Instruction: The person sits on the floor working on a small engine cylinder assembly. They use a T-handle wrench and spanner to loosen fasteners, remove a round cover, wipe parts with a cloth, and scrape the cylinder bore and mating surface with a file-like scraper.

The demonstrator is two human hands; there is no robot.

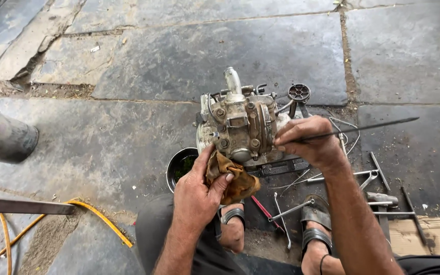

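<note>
A dirty metal engine part [243, 127] with bolts and a pale pipe on top stands on the stone floor in front of me. My left hand [199, 191] grips a greasy brown rag [232, 178] and holds the part's lower left side. A thin dark metal rod [362, 128] is pinched in my right hand [309, 145], its tip against the part's right side and its long end pointing right.
A small dark bowl [179, 165] sits left of the part. Spanners and T-handle tools [378, 196] lie at the right near my sandalled feet [314, 229]. A grey cylinder [1, 137] and a yellow hose [98, 216] lie at the left.
</note>
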